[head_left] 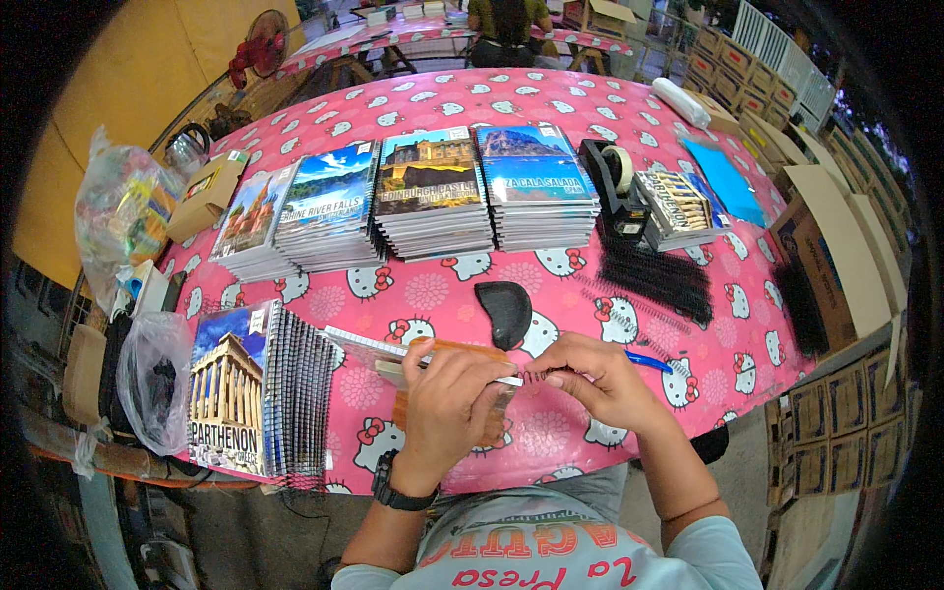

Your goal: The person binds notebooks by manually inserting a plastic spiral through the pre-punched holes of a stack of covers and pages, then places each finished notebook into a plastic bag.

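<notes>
My left hand (447, 408), a dark watch on its wrist, is closed around an unbound notebook (366, 344) tilted above the table, its punched edge up. An orange-brown surface shows beside its pages. At the notebook's right end, my right hand (605, 379) pinches a black spiral coil (536, 375) against the holes. How far the coil is threaded is hidden by my fingers. Just beyond lies a black half-round piece (503, 313). A blue-handled tool (649, 361) rests by my right hand. Loose black spiral coils (654, 282) lie heaped farther right.
Spiral notebooks with a temple cover (228, 393) lie fanned at the near left. Several notebook stacks (536, 182) stand across the middle, beside a tape dispenser (615, 182) and a smaller stack (678, 211). Plastic bags (152, 383) hang left; an open carton (836, 256) stands right.
</notes>
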The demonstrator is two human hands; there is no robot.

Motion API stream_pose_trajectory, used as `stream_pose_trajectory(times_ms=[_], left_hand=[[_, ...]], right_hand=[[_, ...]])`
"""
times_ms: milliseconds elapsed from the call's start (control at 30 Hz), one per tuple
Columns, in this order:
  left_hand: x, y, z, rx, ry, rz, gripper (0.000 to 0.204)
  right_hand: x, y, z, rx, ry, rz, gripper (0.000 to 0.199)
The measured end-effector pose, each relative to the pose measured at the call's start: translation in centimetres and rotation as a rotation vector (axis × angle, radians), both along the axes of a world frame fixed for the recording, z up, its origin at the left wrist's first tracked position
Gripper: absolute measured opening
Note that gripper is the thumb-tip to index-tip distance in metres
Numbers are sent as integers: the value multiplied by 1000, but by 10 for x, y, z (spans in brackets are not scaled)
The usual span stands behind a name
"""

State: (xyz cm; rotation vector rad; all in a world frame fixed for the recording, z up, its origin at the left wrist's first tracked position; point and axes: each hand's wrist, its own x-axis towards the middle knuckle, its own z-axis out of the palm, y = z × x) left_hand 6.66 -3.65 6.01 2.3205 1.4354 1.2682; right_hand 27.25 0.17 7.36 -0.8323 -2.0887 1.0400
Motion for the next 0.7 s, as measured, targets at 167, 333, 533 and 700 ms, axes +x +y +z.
stream_pose_trajectory(times_ms=[167,333,533,700], left_hand=[[2,1,-3,9,-36,-4,15],[-1,1,-10,38,-51,-25,13],[-2,-2,-16,66,-64,-27,14],[-4,-1,-22,102,-66,-50,14]], right_hand=[[-2,2,-2,23,1,-2,19],[-4,-1,3,39,-35,19,18],[2,-3,5,154,-83,53,20],[3,-9,8,181,-168,38,29]])
